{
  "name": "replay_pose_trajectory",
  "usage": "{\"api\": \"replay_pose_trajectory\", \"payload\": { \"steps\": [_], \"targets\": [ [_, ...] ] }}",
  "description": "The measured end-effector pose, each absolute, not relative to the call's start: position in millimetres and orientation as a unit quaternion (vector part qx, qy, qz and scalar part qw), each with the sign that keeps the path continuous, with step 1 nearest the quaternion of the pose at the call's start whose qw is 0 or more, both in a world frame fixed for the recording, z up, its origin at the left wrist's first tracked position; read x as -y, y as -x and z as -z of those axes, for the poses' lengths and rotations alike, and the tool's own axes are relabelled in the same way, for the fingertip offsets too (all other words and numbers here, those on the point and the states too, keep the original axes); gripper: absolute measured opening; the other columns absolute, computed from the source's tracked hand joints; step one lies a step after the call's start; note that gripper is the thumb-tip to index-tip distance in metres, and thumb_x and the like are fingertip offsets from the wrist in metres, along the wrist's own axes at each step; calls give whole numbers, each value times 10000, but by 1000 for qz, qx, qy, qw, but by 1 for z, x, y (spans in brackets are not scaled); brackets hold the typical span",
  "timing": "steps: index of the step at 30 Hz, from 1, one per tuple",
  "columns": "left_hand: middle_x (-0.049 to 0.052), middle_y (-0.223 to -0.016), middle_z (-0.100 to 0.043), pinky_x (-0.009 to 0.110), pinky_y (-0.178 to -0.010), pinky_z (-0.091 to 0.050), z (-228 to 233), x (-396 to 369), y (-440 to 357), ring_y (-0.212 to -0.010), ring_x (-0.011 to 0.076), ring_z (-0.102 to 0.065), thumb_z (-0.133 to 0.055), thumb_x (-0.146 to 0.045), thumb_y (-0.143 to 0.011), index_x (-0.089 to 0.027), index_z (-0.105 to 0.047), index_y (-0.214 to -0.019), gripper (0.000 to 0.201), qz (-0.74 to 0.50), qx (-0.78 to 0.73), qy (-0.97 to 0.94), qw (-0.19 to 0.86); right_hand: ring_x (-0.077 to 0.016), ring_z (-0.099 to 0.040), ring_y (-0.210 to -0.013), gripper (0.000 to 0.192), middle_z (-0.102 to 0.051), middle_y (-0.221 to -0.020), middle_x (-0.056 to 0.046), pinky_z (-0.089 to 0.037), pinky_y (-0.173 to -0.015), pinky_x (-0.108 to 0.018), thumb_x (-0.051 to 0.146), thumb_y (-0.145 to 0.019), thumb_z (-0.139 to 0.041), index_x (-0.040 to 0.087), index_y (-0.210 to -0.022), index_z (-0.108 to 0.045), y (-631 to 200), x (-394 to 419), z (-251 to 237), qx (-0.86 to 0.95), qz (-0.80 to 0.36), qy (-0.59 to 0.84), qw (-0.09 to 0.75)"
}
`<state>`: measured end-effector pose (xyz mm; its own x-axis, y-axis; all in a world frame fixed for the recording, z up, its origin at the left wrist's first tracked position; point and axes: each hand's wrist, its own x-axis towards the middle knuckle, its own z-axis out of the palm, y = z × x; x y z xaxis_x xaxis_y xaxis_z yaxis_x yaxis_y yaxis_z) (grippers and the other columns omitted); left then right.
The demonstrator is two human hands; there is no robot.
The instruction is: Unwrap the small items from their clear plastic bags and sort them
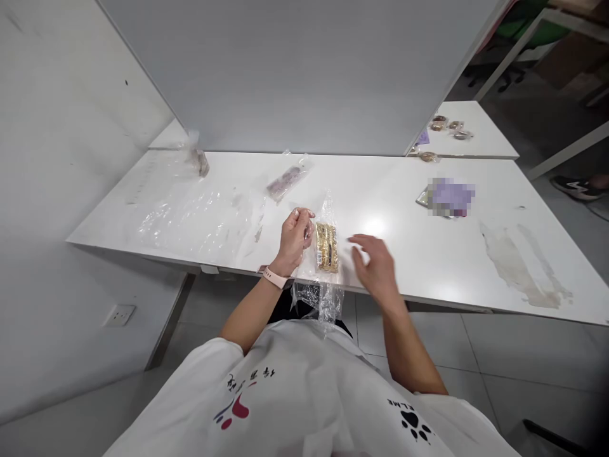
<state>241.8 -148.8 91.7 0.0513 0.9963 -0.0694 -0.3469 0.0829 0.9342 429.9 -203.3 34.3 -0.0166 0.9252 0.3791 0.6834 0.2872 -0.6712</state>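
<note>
On the white table (413, 254) in front of me lies a gold, shiny small packet (327, 247) with a dark printed strip. Clear plastic film (328, 301) lies under and around it and hangs over the table's front edge. My left hand (295, 238) is just left of the packet, its fingers curled closed on a glossy piece of the film. My right hand (375, 263) hovers to the right of the packet, thumb and fingers apart, holding nothing. A pink band is on my left wrist.
Behind my left hand lies a clear-wrapped purplish packet (285, 183). A wide clear plastic sheet (190, 216) covers the table's left part. A purple packet (451, 195) lies at the right. A grey panel (304, 76) stands along the back; several small wrapped items (459, 134) lie beyond it.
</note>
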Motion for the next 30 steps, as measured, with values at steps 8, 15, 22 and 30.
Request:
{"api": "replay_pose_trajectory", "payload": {
  "steps": [8,15,22,30],
  "targets": [
    [-86,-532,-392,162,-364,-160,-109,148,-228,-384,26,-236,-638,-459,-942,-193,-545,-831,303,-559,-441,-400,577,-328,-449,-1347,208,-590,-1376,-136,-424,-1028,-496,409,-957,-575,215,-910,-632,-390,194,-23,793,-96,534,278],
    [-85,-530,-384,178,-375,-135,-103,128,-193,-391,37,-237,-646,-424,-935,-193,-567,-838,263,-607,-467,-400,503,-311,-562,-1176,331,-649,-1253,-133,-483,-902,-456,516,-965,-505,216,-1009,-639,-444,202,0,720,-124,626,273],
    [-1,-715,-527,276,-649,-457,-88,122,-140,-712,164,-560,-667,-211,-896,-194,-632,-975,88,-529,-667,-494,175,-325,-507,-1226,382,-591,-1339,-171,-460,-977,-501,429,-1013,-420,190,-1223,-631,-440,215,-13,679,-46,655,329],
    [138,-1355,-599,491,-1068,-448,-55,153,-194,-1253,271,-569,-424,-239,-1015,-195,-582,-1317,343,-332,-574,-682,309,-271,-566,-968,230,-639,-1117,-140,-465,-713,-356,289,-1010,-453,190,-1124,-627,-365,219,-21,762,-54,605,223]
  ]
}}
